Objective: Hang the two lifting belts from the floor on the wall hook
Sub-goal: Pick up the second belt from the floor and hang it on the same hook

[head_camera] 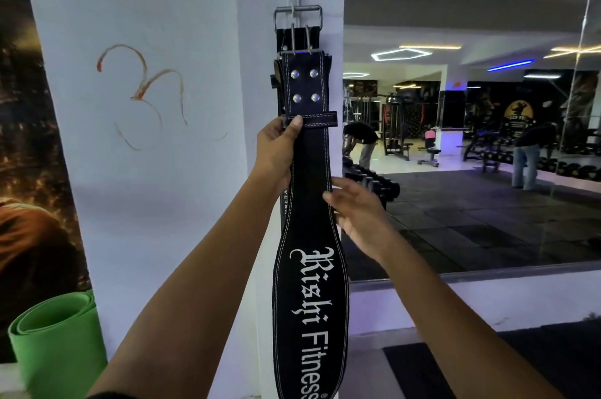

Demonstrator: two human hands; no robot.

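A black lifting belt (310, 268) with white lettering hangs down the white pillar. Its steel buckle (297, 18) sits on the wall hook (293, 15), which hangs from a chain. Behind it, a second black belt (282, 86) shows only as edges on the left side. My left hand (277, 151) grips the front belt's left edge just under the strap loop, thumb on the front. My right hand (354, 211) is beside the belt's right edge, fingers spread, fingertips touching or nearly touching it.
A rolled green mat (55, 337) stands at the lower left against a dark poster (26, 145). A large mirror (471, 138) to the right reflects gym machines, a dumbbell rack and people. A dark floor mat (422, 372) lies at the lower right.
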